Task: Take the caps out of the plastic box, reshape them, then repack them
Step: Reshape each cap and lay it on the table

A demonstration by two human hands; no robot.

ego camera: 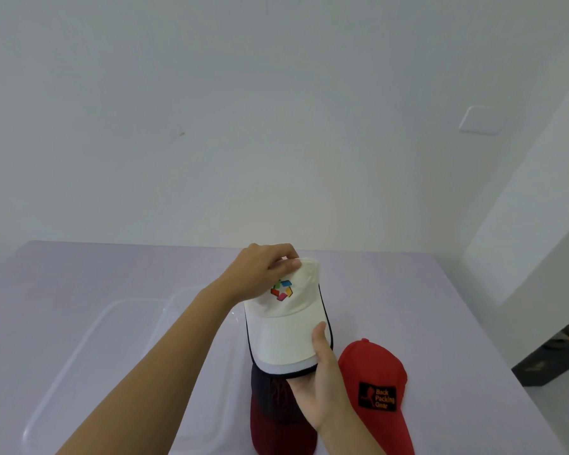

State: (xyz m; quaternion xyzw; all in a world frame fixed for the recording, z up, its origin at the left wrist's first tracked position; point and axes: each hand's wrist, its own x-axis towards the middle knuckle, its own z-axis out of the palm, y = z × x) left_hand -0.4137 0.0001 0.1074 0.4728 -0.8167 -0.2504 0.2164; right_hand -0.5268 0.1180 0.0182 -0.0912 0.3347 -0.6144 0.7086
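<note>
Head view: I am watching both hands holding the white cap up above the lilac table. The left hand is pinching the top of the crown, with thumb and fingers curled on the fabric. The right hand is gripping the brim from below, its thumb lying on top. The cap's colourful logo is facing me. Beneath it a dark red cap is sitting on the table, and a red cap with a black patch is lying just beside it on the right. The clear plastic box is resting on the left.
</note>
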